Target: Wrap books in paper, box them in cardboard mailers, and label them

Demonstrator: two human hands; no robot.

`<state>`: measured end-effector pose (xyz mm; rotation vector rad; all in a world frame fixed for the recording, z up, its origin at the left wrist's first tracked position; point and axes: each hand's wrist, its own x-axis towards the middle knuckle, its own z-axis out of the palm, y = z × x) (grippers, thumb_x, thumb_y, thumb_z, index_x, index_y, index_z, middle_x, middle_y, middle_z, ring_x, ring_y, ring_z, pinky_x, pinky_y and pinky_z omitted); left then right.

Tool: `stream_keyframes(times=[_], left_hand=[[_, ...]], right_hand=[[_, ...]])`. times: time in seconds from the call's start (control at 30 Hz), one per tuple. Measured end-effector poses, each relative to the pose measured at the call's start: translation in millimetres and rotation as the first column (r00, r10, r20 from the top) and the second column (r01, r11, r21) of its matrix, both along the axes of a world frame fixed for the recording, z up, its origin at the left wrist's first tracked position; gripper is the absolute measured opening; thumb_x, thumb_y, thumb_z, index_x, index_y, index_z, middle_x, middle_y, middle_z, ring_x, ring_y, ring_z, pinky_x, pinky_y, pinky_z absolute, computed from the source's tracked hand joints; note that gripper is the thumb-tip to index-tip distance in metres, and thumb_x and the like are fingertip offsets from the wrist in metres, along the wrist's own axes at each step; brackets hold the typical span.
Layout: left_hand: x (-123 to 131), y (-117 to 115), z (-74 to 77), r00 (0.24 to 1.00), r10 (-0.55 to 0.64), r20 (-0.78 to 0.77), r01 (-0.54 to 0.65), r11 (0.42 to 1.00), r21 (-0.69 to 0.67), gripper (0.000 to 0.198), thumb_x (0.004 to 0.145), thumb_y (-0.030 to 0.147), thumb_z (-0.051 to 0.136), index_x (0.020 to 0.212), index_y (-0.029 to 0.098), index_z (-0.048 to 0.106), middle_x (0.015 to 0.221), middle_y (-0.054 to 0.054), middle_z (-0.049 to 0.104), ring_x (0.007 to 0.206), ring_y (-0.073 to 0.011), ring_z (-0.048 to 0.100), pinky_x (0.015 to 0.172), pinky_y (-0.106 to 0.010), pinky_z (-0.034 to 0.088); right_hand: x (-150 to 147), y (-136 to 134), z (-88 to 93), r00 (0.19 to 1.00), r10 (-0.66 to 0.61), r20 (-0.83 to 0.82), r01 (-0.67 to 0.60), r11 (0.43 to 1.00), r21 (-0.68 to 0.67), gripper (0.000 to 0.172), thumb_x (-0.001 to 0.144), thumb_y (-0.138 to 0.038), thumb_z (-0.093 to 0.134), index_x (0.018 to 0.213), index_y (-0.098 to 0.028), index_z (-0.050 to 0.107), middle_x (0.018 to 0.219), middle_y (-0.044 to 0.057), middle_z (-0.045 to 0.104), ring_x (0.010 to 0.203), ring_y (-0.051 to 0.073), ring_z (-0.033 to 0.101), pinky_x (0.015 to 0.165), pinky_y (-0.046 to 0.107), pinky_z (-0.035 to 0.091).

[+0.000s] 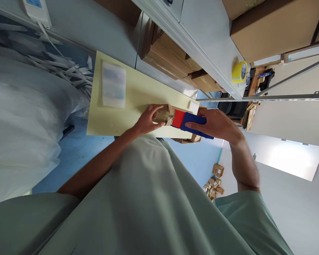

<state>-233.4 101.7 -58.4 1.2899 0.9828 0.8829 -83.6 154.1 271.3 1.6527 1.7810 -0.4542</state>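
A pale green shirt (149,205) fills the lower half of the view and hides the near edge of a pale yellow board (138,95). At the centre, a small cardboard box (166,112) lies on the board, mostly covered. The left hand (149,120) curls its fingers over the box's 9 o'clock end and grips it. A red and blue tape dispenser (187,121) presses against the box's 3 o'clock end. The right hand (219,124) is wrapped firmly round the dispenser's blue body (the box's contents cannot be made out). The box sits near the board's 3 o'clock edge. Bare board lies open toward 10 o'clock, as far as a clear plastic packet (113,84). A bulky white bag (23,117) crowds 9 o'clock. At 2 o'clock, a yellow tape roll (239,72) stands on a grey shelf (202,35).
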Motion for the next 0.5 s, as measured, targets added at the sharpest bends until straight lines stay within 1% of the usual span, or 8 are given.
stream_keyframes(times=[0.07, 0.13, 0.17, 0.23, 0.3, 0.4, 0.5], left_hand=[[5, 2, 13.6, 0.999, -0.042, -0.032, 0.043, 0.997, 0.060, 0.084, 0.079, 0.033, 0.090, 0.158, 0.027, 0.062, 0.124, -0.008, 0.062, 0.099, -0.0230, 0.062, 0.099, -0.039, 0.058], [11, 7, 21.9, 0.993, -0.081, -0.090, 0.090, 0.991, 0.097, 0.076, 0.079, 0.028, 0.089, 0.151, 0.026, 0.067, 0.119, -0.009, 0.061, 0.104, -0.0264, 0.062, 0.101, -0.041, 0.057], [14, 10, 23.6, 0.988, -0.097, -0.118, 0.110, 0.988, 0.110, 0.070, 0.079, 0.025, 0.087, 0.146, 0.025, 0.070, 0.118, -0.009, 0.061, 0.106, -0.0281, 0.062, 0.102, -0.043, 0.057], [20, 14, 22.8, 0.980, -0.116, -0.164, 0.136, 0.983, 0.121, 0.058, 0.080, 0.021, 0.084, 0.137, 0.022, 0.073, 0.118, -0.011, 0.060, 0.109, -0.0304, 0.062, 0.104, -0.045, 0.056], [22, 15, 18.7, 0.975, -0.115, -0.192, 0.138, 0.984, 0.114, 0.052, 0.081, 0.018, 0.081, 0.132, 0.020, 0.074, 0.120, -0.012, 0.060, 0.110, -0.0315, 0.062, 0.105, -0.047, 0.056], [23, 14, 12.2, 0.972, -0.105, -0.210, 0.129, 0.986, 0.104, 0.049, 0.082, 0.017, 0.079, 0.131, 0.019, 0.072, 0.122, -0.013, 0.061, 0.111, -0.0313, 0.062, 0.105, -0.047, 0.056], [22, 11, 8.9, 0.969, -0.111, -0.222, 0.138, 0.984, 0.108, 0.046, 0.086, 0.018, 0.080, 0.132, 0.021, 0.072, 0.123, -0.012, 0.061, 0.110, -0.0297, 0.062, 0.106, -0.047, 0.057]], right_hand=[[-1, -1, -1.6, 1.000, 0.009, 0.010, -0.009, 1.000, -0.004, 0.064, 0.099, -0.085, 0.068, 0.102, -0.023, 0.080, 0.078, 0.005, 0.076, 0.073, 0.023, 0.071, 0.069, 0.034, 0.044], [-3, -3, -4.1, 1.000, 0.021, 0.015, -0.021, 1.000, -0.007, 0.065, 0.098, -0.087, 0.068, 0.097, -0.022, 0.078, 0.076, 0.006, 0.075, 0.072, 0.024, 0.070, 0.068, 0.035, 0.044], [-3, -4, -5.3, 0.999, 0.029, 0.013, -0.029, 1.000, -0.008, 0.066, 0.098, -0.088, 0.067, 0.095, -0.022, 0.078, 0.076, 0.006, 0.074, 0.072, 0.024, 0.070, 0.067, 0.035, 0.044], [-3, -7, -7.5, 0.999, 0.045, 0.006, -0.045, 0.999, -0.006, 0.066, 0.098, -0.088, 0.067, 0.094, -0.022, 0.078, 0.077, 0.007, 0.075, 0.074, 0.025, 0.071, 0.067, 0.035, 0.045], [-2, -8, -8.7, 0.999, 0.052, 0.005, -0.052, 0.999, 0.004, 0.065, 0.098, -0.087, 0.067, 0.095, -0.022, 0.079, 0.079, 0.008, 0.076, 0.077, 0.026, 0.072, 0.067, 0.035, 0.045], [2, -9, -8.3, 0.999, 0.049, 0.011, -0.049, 0.999, 0.006, 0.065, 0.098, -0.086, 0.068, 0.095, -0.022, 0.079, 0.080, 0.009, 0.076, 0.079, 0.027, 0.073, 0.068, 0.035, 0.044], [10, -9, -6.3, 0.999, 0.037, 0.023, -0.037, 0.999, -0.025, 0.066, 0.099, -0.086, 0.066, 0.093, -0.021, 0.078, 0.077, 0.009, 0.075, 0.077, 0.026, 0.072, 0.068, 0.034, 0.042]])
